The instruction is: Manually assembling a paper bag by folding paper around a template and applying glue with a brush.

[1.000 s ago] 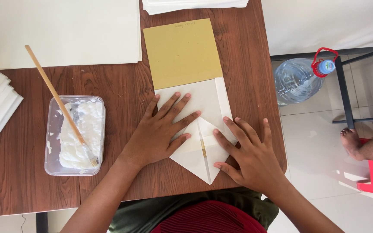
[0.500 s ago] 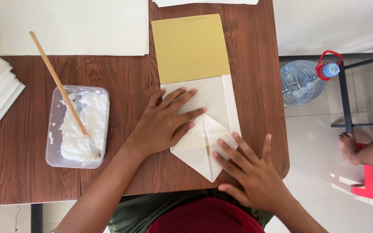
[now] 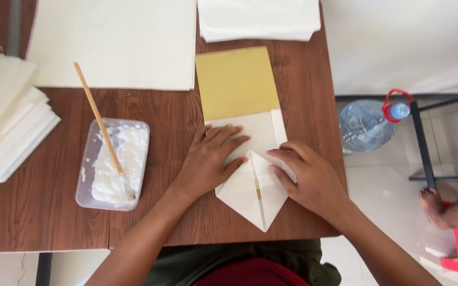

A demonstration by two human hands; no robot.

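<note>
head view | cream folded paper envelope with yellow-gold flap (image 3: 250, 159) at near table edge, long axis near-far | left hand (image 3: 208, 159) and right hand (image 3: 308, 177) flat, open, pressing its side folds, equally close

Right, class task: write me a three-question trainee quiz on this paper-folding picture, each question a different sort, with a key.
1. True or false: both hands press flat on the folded white paper.
2. Where does the wooden-handled brush rest? A) in the clear tub of white paste B) on the gold sheet C) on the floor
3. Fill in: the paper's folded flaps meet in a ____ aimed at the person.

Key: 1 true: left hand and right hand lie on it. 2 A. 3 point.
</note>
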